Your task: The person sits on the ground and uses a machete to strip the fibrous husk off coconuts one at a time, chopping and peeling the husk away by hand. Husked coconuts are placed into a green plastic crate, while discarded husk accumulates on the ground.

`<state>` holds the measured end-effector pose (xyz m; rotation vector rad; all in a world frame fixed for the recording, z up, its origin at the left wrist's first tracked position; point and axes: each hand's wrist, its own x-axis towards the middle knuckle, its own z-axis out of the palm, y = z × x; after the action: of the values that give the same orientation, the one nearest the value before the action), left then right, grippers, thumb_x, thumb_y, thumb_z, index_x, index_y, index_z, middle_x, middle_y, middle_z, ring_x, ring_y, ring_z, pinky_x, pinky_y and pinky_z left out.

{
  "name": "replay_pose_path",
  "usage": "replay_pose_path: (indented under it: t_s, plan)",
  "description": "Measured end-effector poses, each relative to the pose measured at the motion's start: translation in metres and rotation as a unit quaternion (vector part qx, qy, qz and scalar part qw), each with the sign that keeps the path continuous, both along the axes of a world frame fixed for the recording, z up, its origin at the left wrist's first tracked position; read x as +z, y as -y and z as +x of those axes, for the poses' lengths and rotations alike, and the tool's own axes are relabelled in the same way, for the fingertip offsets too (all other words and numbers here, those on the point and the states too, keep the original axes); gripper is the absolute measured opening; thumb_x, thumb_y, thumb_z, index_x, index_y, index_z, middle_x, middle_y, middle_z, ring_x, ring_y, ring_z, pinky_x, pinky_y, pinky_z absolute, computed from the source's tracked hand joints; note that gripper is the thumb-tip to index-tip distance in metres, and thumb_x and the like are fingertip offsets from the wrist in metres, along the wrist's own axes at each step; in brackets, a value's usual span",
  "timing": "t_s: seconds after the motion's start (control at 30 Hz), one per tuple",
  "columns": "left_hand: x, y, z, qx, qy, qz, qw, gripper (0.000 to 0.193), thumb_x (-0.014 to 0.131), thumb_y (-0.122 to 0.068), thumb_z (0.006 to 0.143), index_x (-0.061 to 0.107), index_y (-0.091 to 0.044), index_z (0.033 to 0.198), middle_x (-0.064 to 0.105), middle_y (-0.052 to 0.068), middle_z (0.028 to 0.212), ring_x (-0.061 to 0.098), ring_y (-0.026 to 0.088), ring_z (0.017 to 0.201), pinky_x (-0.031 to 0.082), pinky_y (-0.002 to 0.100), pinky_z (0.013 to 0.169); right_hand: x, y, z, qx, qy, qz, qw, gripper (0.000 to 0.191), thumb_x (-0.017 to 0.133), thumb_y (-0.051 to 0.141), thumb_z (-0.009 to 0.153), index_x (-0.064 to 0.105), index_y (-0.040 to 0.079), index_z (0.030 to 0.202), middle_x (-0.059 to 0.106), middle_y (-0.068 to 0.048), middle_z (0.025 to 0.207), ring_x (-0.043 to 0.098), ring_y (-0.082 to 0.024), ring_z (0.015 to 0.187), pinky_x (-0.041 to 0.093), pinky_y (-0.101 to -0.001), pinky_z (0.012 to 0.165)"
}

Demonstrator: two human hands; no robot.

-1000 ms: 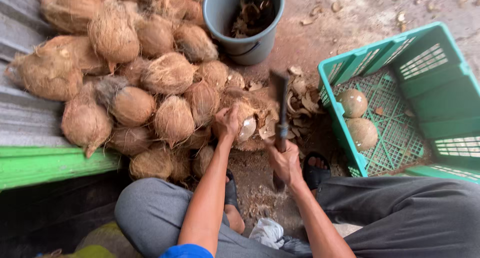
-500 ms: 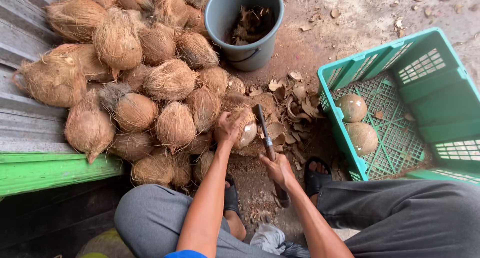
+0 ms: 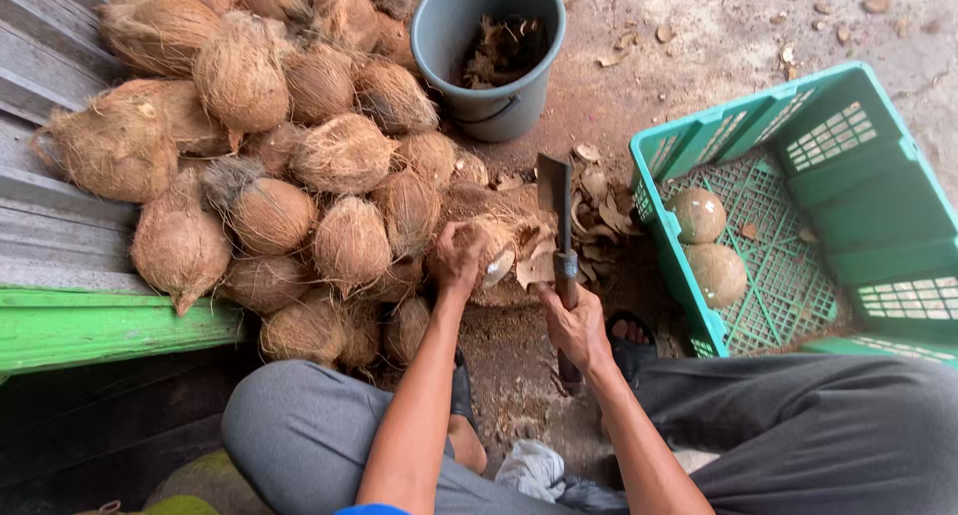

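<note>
Beside the coconut pile (image 3: 299, 166), left hand (image 3: 457, 258) fingers clamped on coconut (image 3: 496, 251), right hand (image 3: 577, 327) gripping cleaver (image 3: 556, 201).

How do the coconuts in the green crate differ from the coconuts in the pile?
The crate coconuts are smooth, bare and pale brown; the pile coconuts are shaggy with brown fibre. Only two lie in the crate; the pile holds many, heaped against each other. The pile ones look larger. Both are roundish and lie untouched.

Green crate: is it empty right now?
No. The green crate holds two peeled, rounded coconuts lying side by side on its slatted floor, near its left wall.
</note>
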<state>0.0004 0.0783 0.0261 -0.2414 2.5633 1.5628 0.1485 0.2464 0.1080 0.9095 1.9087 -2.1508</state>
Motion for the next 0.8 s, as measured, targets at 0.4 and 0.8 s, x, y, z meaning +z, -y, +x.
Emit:
replay_pose_path:
  t_s: [0.4, 0.8]
  plan:
    - [-0.044, -0.017, -0.021, 0.077, 0.084, -0.113, 0.987, 0.047, 0.062, -0.064, 0.090, 0.067, -0.018, 0.091, 0.063, 0.002, 0.081, 0.054, 0.012, 0.063, 0.042, 0.033, 0.052, -0.012, 0.001, 0.003, -0.007, -0.092, -0.025, 0.995, 0.037, 0.069, 0.031, 0.098, 0.054, 0.009, 0.071, 0.051, 0.003, 0.054, 0.047, -0.008, 0.042, 0.040, -0.0277, 0.039]
    - [-0.029, -0.019, -0.018, 0.072, -0.011, -0.041, 0.997, 0.058, 0.065, -0.070, 0.085, 0.073, -0.014, 0.096, 0.067, 0.004, 0.079, 0.060, 0.015, 0.071, 0.048, 0.040, 0.063, -0.021, 0.005, -0.003, 0.020, -0.090, 0.048, 0.995, 0.015, 0.066, 0.027, 0.094, 0.069, 0.013, 0.089, 0.050, 0.005, 0.061, 0.042, -0.006, 0.051, 0.035, -0.0291, 0.044]
